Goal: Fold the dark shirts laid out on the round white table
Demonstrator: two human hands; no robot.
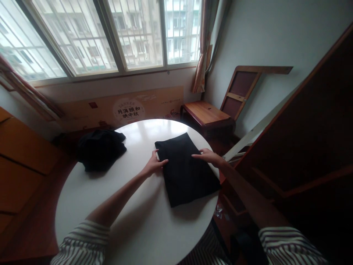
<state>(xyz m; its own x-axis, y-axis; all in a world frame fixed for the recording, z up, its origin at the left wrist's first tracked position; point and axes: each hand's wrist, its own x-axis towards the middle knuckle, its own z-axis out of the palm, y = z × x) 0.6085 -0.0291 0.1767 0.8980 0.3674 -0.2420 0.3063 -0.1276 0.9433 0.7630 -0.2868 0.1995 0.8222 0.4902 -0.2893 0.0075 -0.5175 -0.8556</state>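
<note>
A black garment [187, 173], folded into a flat rectangle, lies on the white round table [132, 221], towards its right side. At its left edge is my left hand [154, 163], thumb on top and the other fingers along or under the side. My right hand [211, 156] holds the opposite edge the same way, its thumb pointing inward over the fabric. Both hands are closed on the garment, with some fingertips hidden. What kind of garment it is cannot be told from its folded shape.
A heap of black cloth [100, 149] sits at the table's left rim. Beyond the table stand a small wooden table [206, 112] and a leaning wooden frame [238, 90]. A dark wooden panel [311, 147] rises on the right, orange-brown cabinets [24, 147] on the left. Barred windows [138, 33] are ahead.
</note>
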